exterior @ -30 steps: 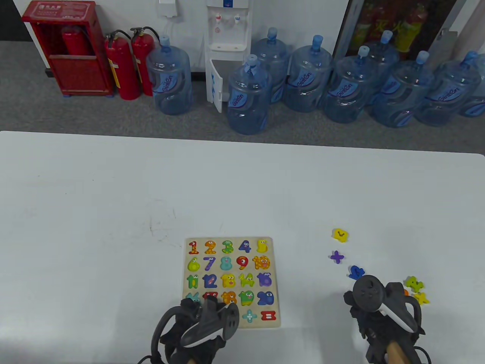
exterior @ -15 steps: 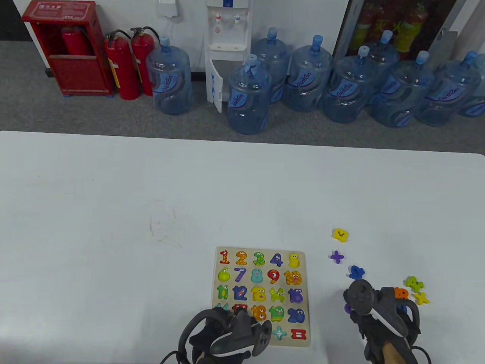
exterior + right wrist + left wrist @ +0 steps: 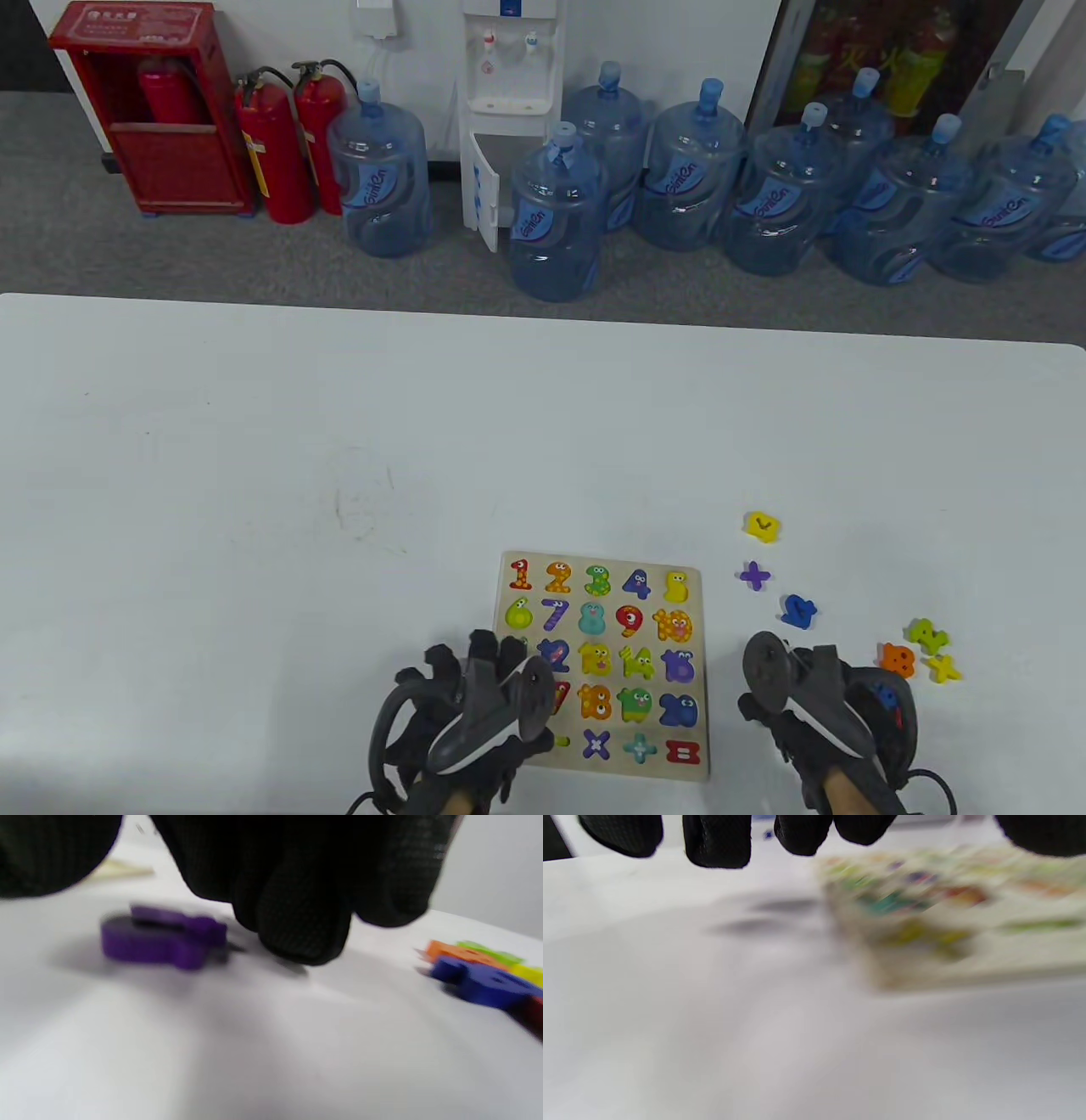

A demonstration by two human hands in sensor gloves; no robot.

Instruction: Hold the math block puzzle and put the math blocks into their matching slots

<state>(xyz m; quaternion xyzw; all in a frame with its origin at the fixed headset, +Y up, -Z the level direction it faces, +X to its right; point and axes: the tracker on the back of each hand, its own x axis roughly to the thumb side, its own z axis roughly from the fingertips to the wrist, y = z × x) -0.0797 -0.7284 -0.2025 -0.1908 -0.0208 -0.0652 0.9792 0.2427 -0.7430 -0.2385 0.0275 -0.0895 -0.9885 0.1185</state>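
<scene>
The number puzzle board (image 3: 694, 580) lies flat near the table's front edge, most slots filled with coloured blocks. My left hand (image 3: 475, 660) hovers with spread fingers over the board's left edge; in the left wrist view its fingertips (image 3: 717, 844) hang straight above the table beside the blurred board (image 3: 967, 942). My right hand (image 3: 776, 698) is low over the table to the right of the board. In the right wrist view its fingers (image 3: 301, 929) curl down next to a purple block (image 3: 161, 940) without gripping it.
Loose blocks lie right of the board: a yellow one (image 3: 761, 525), a purple plus (image 3: 753, 576), a blue one (image 3: 798, 609), and green (image 3: 926, 633), orange (image 3: 898, 659) and yellow (image 3: 943, 669) ones by my right wrist. Another blue block (image 3: 483, 984) sits close.
The board has slid to the right along with my left hand, whose fingers are now spread at its left edge. My right hand has shifted left and nearer the front edge.
</scene>
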